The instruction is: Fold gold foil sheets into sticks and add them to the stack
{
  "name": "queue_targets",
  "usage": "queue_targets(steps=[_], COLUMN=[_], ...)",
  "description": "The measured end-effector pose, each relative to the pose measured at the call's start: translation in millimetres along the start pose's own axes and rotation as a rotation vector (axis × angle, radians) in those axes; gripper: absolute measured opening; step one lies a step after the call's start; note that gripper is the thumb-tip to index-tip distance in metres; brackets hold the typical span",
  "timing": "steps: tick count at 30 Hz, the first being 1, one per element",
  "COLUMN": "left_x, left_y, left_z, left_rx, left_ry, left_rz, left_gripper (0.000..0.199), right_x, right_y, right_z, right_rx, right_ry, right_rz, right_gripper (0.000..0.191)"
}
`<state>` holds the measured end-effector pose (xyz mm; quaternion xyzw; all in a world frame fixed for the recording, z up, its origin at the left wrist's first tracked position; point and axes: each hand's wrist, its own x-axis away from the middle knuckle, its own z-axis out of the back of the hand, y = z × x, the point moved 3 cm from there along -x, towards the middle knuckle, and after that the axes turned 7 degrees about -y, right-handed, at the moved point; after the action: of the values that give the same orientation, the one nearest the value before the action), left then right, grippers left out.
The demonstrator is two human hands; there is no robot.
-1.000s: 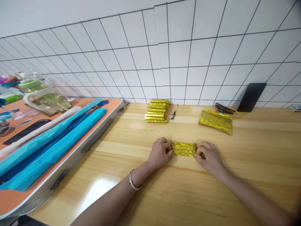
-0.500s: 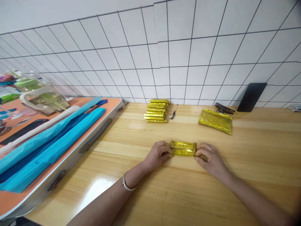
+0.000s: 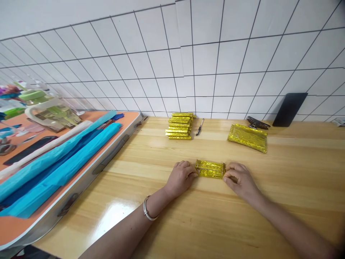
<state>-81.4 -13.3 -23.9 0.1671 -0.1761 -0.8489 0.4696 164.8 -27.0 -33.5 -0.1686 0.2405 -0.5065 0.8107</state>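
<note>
- I see left hand and right hand pinching gold foil piece by its ends, lower centre.
- From it: foil bundle, eleven o'clock; foil stack, two; blue rolls, nine; green-lidded jar, ten, contents unclear.

Cannot make out any readable text, label, brand, number or sign. Can see only faint, pale, letter-like marks on the olive patterned item, lying on the orange surface at the left; too small and blurred to read.
</note>
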Motion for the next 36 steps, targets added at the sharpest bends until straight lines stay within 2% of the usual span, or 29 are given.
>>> queue_targets(steps=[8, 20, 29, 33, 36], left_x=[-9.0, -12.5, -5.8, -4.3, -4.2], left_y=[3.5, 1.0, -12.3, -11.2, -10.1], left_z=[-1.3, -2.7, 1.2, 2.5, 1.7], left_rx=[-0.025, 0.008, 0.276, 0.294, 0.281], left_ry=[0.036, 0.065, -0.026, 0.005, -0.022], left_rz=[0.089, 0.129, -0.073, -0.128, -0.143], left_gripper=[0.015, 0.016, 0.006, 0.007, 0.011], right_x=[-2.8, -6.0, -3.3, -2.9, -3.4], right_y=[-3.0, -3.6, -2.8, -1.7, -1.3], right_z=[-3.1, -4.4, -5.8, -6.1, -6.1], right_rx=[0.044, 0.108, 0.119, 0.112, 0.107], right_ry=[-0.003, -0.014, 0.009, 0.008, 0.009], right_rz=[-0.059, -0.133, -0.090, -0.090, -0.088], right_gripper=[0.007, 0.005, 0.004, 0.003, 0.004])
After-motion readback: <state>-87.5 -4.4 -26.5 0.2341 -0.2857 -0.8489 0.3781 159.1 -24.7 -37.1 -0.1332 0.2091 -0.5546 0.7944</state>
